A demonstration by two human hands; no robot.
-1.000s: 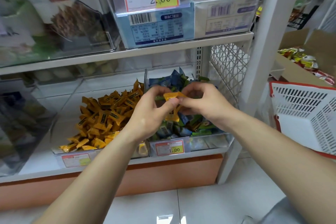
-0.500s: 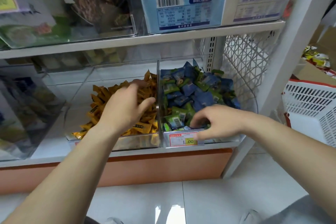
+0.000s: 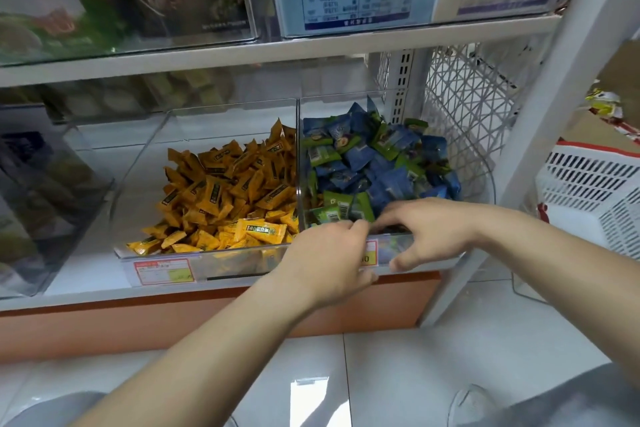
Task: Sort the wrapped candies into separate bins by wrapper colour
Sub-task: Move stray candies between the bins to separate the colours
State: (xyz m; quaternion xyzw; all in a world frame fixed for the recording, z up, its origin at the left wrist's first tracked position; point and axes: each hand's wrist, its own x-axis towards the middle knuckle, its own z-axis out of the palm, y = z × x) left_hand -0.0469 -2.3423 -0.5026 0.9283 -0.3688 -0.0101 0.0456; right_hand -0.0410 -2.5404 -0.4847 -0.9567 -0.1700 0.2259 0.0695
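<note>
Candies [image 3: 367,163] in blue and green fill the right bin [image 3: 485,191], centre frame. Left hand [image 3: 325,260] and right hand [image 3: 429,229] curl over its front rim, right at the nearest ones. Whether either grips one I cannot tell.

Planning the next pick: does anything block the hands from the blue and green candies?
Nothing visible: left hand and right hand reach the candies over the low front of the open bin.
</note>
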